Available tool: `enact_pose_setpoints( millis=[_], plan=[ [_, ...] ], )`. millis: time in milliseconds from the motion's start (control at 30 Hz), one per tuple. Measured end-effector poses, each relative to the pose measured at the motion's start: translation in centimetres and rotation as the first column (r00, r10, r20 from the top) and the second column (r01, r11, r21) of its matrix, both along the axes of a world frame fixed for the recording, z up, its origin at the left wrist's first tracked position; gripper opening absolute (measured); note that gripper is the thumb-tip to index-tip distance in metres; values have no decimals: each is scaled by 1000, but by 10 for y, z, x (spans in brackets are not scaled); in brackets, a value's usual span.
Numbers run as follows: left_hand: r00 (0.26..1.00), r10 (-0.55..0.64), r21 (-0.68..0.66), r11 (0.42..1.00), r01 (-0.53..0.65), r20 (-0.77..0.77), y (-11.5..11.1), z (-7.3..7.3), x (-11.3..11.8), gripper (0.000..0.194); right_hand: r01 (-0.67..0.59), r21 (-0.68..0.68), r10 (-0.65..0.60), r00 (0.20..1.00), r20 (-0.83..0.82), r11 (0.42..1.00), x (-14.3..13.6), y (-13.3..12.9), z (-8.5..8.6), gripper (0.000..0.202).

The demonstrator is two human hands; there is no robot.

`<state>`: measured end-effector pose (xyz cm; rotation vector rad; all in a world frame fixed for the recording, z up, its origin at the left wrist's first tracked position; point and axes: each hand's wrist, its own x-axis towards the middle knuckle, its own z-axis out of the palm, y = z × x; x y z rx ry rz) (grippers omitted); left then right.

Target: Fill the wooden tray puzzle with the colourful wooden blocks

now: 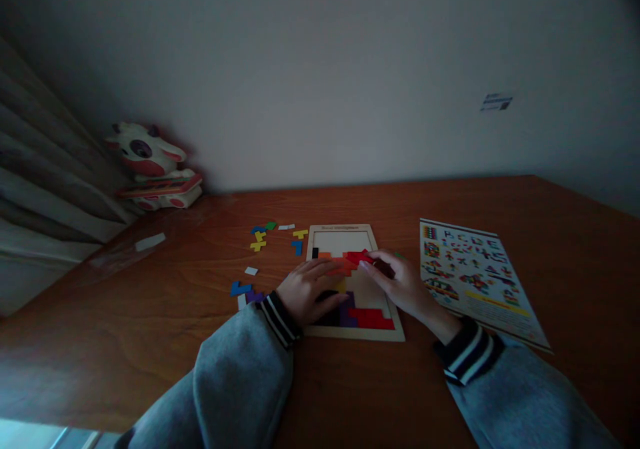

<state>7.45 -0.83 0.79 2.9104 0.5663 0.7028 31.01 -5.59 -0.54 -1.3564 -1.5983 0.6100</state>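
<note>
A wooden puzzle board (383,334) with a pale frame lies on the table in front of me. Red, orange, purple, yellow and black block pieces cover part of its white inside. My left hand (313,289) rests over the board's left side, palm down with fingers stretched out, hiding some pieces. My right hand (397,279) pinches a red puzzle piece (359,257) between thumb and forefinger over the board's upper middle. Another red piece (373,318) lies in the lower right of the frame. A bit of green piece (399,255) shows behind my right hand.
Loose yellow (259,245), blue (297,247), green, white and purple pieces are scattered left of the board. A printed pattern sheet (480,275) lies to the right. A cow-shaped toy (155,162) stands at the back left by the curtain (45,169). Behind the table rises a wall.
</note>
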Motion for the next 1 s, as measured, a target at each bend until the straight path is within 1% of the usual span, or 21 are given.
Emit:
enact_pose_setpoints(
  millis=[67,100,200,267,433,633,800,900,1000],
  plan=[
    [997,80,-20,997,-80,-23,3,-1,-1,49,17,-2,-17,1000,-10,1000,1,1,-1,29],
    [995,92,-31,995,-93,-50,5,-2,-2,52,18,-6,-18,1000,-13,1000,1,1,-2,30],
    [990,64,-74,995,-74,-124,7,-5,-3,51,13,-12,-13,1000,-16,1000,2,2,-5,31],
    [990,42,-81,995,-54,-134,7,-6,-3,47,16,-12,-16,1000,-8,1000,2,2,-6,31],
    [996,23,-25,999,-25,-91,6,-5,-2,40,12,-19,-12,1000,2,1000,2,1,-5,32],
    [993,6,39,999,-2,-117,6,-5,-2,36,26,-9,-25,999,30,1000,3,1,-7,33],
    [994,-3,50,999,8,-114,6,-6,-2,35,-5,-32,5,1000,6,999,4,2,-8,31],
    [997,-4,52,999,8,-76,6,-7,-2,34,-7,-24,8,1000,18,1000,4,2,-6,30],
    [1000,30,82,996,-31,9,6,-5,-1,31,-2,23,0,999,54,1000,3,0,-3,28]
  ],
)
